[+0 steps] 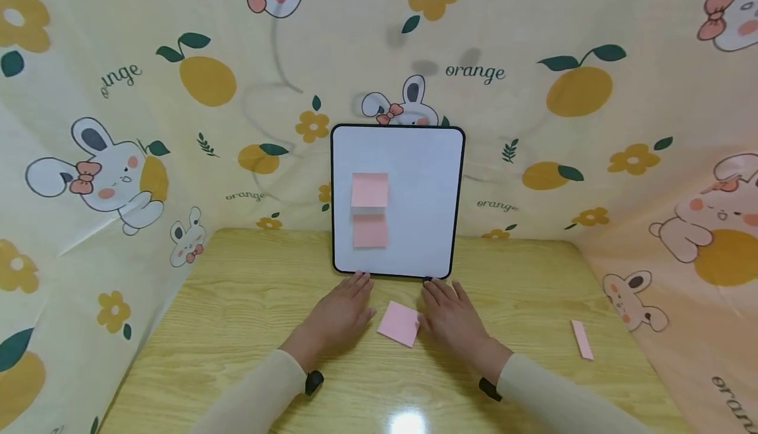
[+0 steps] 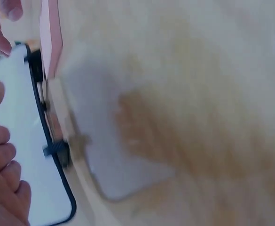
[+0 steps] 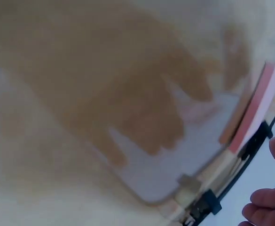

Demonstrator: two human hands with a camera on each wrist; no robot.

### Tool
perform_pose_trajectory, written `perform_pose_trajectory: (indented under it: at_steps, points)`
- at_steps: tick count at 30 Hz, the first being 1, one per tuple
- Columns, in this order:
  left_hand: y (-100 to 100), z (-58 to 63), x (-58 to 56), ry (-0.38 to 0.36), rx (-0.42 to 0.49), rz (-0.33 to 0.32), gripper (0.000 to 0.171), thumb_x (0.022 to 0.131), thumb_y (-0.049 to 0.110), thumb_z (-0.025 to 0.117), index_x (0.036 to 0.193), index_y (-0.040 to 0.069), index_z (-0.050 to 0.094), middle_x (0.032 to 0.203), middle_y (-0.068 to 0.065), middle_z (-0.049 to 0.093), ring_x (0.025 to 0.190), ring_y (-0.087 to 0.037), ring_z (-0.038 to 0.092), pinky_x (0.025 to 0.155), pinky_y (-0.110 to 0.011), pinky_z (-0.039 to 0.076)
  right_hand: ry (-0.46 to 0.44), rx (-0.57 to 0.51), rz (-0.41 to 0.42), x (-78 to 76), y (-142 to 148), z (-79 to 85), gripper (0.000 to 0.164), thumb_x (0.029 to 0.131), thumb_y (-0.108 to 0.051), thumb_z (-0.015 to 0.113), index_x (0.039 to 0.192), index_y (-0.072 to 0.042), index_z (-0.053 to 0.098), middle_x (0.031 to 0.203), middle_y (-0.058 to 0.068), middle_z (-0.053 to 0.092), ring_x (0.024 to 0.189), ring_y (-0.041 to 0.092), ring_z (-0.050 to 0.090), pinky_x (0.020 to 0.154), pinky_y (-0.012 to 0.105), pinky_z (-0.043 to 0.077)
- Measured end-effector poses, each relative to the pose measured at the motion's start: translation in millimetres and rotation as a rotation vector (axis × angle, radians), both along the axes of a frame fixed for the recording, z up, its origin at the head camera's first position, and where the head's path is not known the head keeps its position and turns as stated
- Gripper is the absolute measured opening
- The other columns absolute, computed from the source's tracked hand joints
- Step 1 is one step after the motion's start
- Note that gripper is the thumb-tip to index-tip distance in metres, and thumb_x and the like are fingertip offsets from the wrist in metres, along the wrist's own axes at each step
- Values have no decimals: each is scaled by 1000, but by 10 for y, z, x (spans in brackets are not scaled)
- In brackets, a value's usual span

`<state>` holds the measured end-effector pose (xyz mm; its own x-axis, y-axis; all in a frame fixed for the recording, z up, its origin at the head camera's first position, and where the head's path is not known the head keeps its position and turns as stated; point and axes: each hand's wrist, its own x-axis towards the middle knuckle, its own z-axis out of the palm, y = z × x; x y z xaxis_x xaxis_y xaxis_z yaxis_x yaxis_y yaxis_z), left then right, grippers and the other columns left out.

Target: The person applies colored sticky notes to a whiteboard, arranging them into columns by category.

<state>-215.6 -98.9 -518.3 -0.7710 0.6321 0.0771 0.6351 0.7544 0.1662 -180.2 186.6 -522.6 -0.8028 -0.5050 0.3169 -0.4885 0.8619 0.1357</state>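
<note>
A small whiteboard (image 1: 422,191) with a black frame stands upright at the back of the table. Two pink sticky notes (image 1: 370,191) are on its left half, one above the other. My left hand (image 1: 337,312) lies near the board's lower left edge, fingers extended and fingertips right at the frame. Opposite it, my right hand (image 1: 454,321) reaches the lower right edge with straight fingers. Between the hands lies a pink sticky note pad (image 1: 398,324), its right side by the right thumb. In the left wrist view, a black clip-like foot (image 2: 57,148) shows at the board's bottom.
A narrow pink strip (image 1: 581,340) lies on the wood-patterned table (image 1: 237,329) at the right. Behind the board hangs a cream cloth (image 1: 367,46) printed with rabbits and oranges, enclosing the table's back and sides. The glossy tabletop reflects the board and hands in both wrist views.
</note>
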Motion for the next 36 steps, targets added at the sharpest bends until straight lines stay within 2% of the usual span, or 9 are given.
perform_pose_trajectory:
  at_steps: [2,7,10,14,18,23,29,36]
  points:
    - [51,-34,65,0,-23,-36,63,114,40,42,162,0,38,169,-15,37,161,-30,28,132,-44,25,-15,-21,32,118,29,-36,52,98,-33,73,136,2,67,141,18,67,136,38,59,113,64,46]
    - [183,-107,207,-36,-65,-100,62,114,41,39,163,4,37,170,-11,37,161,-26,28,133,-40,24,-132,-43,74,390,28,-85,51,101,-35,68,138,0,66,143,16,66,138,37,57,115,65,44]
    - [250,-136,275,-89,-75,-123,61,114,42,38,164,7,37,171,-8,35,161,-24,27,133,-39,23,-199,-47,73,500,-6,-85,53,102,-36,66,142,-1,64,146,14,64,141,35,56,118,63,42]
    - [301,-182,334,-135,-95,-145,62,114,45,37,164,9,38,172,-6,34,162,-22,26,133,-38,24,-219,-33,88,570,-49,-76,52,103,-37,66,141,-2,65,147,12,64,143,33,55,118,60,43]
    - [309,-204,369,-132,-127,-149,61,114,46,37,163,10,40,171,-5,36,161,-22,28,132,-38,25,-224,-27,101,579,-69,-85,51,104,-38,64,140,-3,66,148,12,63,144,32,54,118,60,43]
    - [264,-197,429,-148,-131,-103,62,113,46,40,162,9,42,170,-6,37,160,-22,31,132,-38,27,-237,-17,105,522,-111,-128,52,106,-39,61,143,-3,64,151,12,61,147,32,51,119,60,42]
    - [87,-213,451,-143,-94,-39,62,112,45,46,160,5,45,168,-10,40,159,-26,33,131,-41,30,-255,22,127,408,-265,-164,56,107,-43,57,147,-4,61,155,10,58,150,31,47,121,61,40]
    - [-131,-232,451,-136,-50,-10,61,110,40,52,157,1,48,166,-14,44,157,-30,37,130,-45,32,-272,29,164,336,-469,-151,54,107,-41,57,148,-5,61,156,11,57,151,31,46,120,62,42]
